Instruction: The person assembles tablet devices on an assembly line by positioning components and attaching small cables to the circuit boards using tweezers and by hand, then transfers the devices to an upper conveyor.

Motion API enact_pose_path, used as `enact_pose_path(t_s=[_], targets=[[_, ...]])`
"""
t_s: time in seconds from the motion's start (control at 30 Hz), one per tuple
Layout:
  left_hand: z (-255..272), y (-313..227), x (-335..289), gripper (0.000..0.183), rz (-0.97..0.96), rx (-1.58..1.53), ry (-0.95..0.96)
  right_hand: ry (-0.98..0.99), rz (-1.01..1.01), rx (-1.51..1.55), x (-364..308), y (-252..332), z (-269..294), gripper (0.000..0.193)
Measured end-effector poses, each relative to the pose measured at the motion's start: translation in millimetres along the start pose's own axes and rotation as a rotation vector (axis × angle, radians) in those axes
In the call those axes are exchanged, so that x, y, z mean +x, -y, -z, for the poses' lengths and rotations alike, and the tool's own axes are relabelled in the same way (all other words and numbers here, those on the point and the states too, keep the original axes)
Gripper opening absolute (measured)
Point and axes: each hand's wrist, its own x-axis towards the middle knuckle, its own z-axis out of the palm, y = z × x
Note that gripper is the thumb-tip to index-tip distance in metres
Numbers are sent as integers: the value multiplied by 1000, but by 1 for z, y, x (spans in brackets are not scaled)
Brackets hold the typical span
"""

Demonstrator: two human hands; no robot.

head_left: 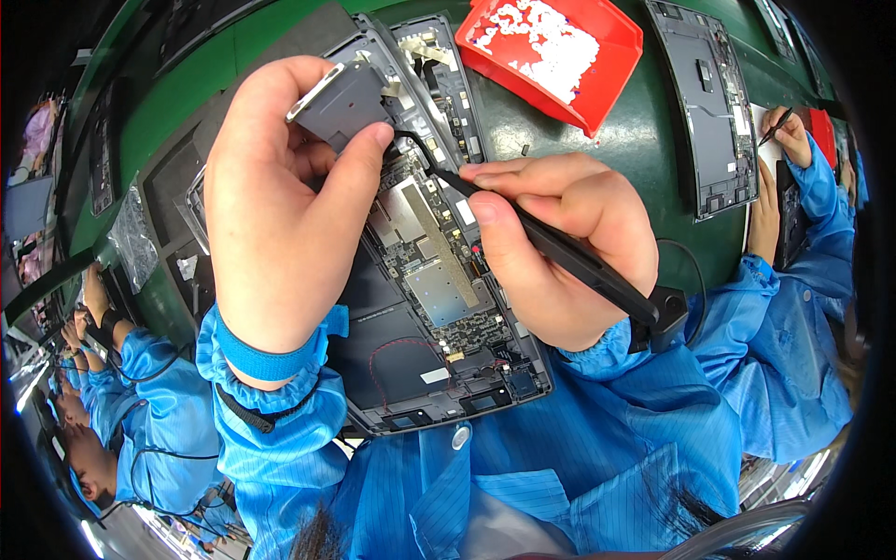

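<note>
Currently my left hand [280,201] pinches a small grey plate [343,103] over the far end of the open tablet [434,285], which lies by the near edge of the worktop [621,173], long axis running away and slightly left. My right hand [602,210] grips black tweezers [577,259], pointing left and away; their bent tip sits just beside my left thumb and the plate. Can't tell if it touches.

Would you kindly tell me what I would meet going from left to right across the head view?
Crumpled clear plastic, left hand, right hand, open grey device, co-worker's hand with a pen-like tool.
</note>
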Motion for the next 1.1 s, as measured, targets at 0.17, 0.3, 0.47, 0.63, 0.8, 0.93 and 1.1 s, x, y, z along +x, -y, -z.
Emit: enact_pose_path(t_s=[0.17, 0.3, 0.47, 0.63, 0.8, 0.93, 1.1], targets=[[-4, -1, 0, 29, -10, 7, -3, -6, -6, 20, -1, -1, 2, 26], [-9, 2, 1, 31, -14, 19, 13, 18, 53, 1, -3, -8, 9, 26], [-7, 2, -1, 33, -41, 13, 21, 34, 86, -20, -4, -5, 7, 27], [0, 0, -4, 38, -27, 21, 25, 301, 136, -64, -4, 0, 14, 27], [2, -1, -4, 41, -17, 100, 52, 305, 154, -56, -4, 2, 13, 29], [5, -1, -6, 42, 11, 58, 24, 311, 121, -43, -4, 4, 9, 28], [4, 3, -2, 40, -48, 23, 40, 275, 78, -49, -5, 5, 8, 27]])
